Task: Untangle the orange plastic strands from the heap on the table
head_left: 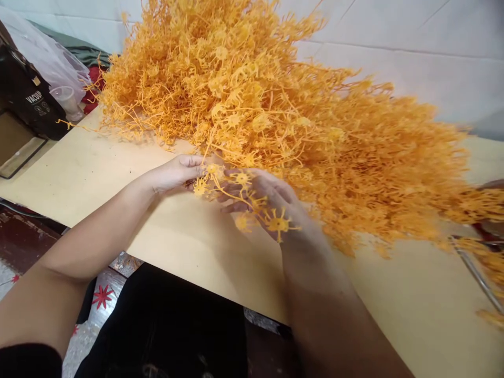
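Note:
My left hand (181, 171) is closed, with thumb and fingers pinched on the stem of an orange plastic flower sprig (279, 223). The sprig has thin branching stems and small spiky blossoms, which hang toward the right across my other hand. Just behind these blossoms is my right hand (271, 191), its fingers loosely stretched toward the left and somewhat apart. They are blurred and partly covered by the sprig. A large heap of orange plastic flower sprigs (220, 79) lies directly beyond both hands, some of it close against the right hand.
Beneath everything is a pale yellow tabletop (165, 236), its near edge by my lap. To the left are a black bag (29, 92), a clear plastic cup (66, 100) and a plastic bag (43, 47). A metal rod (478, 275) lies at right. Red plastic flowers (102, 296) show below.

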`<state>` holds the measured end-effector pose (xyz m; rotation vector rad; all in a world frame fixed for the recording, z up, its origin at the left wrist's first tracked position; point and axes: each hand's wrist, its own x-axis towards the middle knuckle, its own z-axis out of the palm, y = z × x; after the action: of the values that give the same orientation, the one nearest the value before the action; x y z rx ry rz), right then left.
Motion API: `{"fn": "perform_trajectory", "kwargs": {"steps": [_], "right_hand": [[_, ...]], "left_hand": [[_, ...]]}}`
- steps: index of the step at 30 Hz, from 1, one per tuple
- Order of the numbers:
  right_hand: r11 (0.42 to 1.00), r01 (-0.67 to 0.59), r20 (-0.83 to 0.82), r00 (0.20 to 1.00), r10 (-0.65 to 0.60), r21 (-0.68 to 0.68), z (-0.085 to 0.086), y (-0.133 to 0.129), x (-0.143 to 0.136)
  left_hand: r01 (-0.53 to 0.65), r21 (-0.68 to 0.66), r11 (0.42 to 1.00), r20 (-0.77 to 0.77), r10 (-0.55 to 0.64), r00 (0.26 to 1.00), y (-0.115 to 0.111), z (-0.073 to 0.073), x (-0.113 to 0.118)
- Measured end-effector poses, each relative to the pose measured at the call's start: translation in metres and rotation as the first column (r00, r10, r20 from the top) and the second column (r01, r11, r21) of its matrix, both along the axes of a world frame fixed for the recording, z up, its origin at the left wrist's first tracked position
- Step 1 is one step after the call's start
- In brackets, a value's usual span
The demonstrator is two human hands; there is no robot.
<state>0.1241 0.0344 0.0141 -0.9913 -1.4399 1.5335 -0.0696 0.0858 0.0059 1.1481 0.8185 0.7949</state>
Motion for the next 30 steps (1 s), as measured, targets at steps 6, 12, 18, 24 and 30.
{"fn": "perform_trajectory", "kwargs": {"steps": [6, 12, 18, 24, 30], "right_hand": [[0.965, -0.037, 0.181, 0.983, -0.011, 0.259, -0.006, 0.003, -0.009], [0.886, 0.025, 0.339, 0.918, -0.203, 0.463, -0.023, 0.009, -0.023], [0.570, -0.053, 0.369, 0.811, -0.455, 0.820, -0.013, -0.002, -0.025], [0.206, -0.108, 0.215, 0.758, -0.615, 0.972, -0.007, -0.010, -0.022], [0.051, -0.110, 0.116, 0.751, -0.650, 0.993, -0.001, -0.017, -0.018]], "left_hand": [[0.111, 0.051, 0.993, -0.186, -0.100, 0.978, -0.005, 0.010, 0.007], [0.118, 0.017, 0.993, -0.258, -0.110, 0.960, -0.007, 0.010, 0.015], [-0.112, 0.072, 0.991, -0.227, 0.125, 0.966, -0.001, -0.002, 0.020], [-0.128, 0.036, 0.991, -0.211, 0.133, 0.968, -0.003, -0.001, 0.024], [-0.088, 0.004, 0.996, -0.141, 0.088, 0.986, 0.000, -0.009, 0.030]]}}
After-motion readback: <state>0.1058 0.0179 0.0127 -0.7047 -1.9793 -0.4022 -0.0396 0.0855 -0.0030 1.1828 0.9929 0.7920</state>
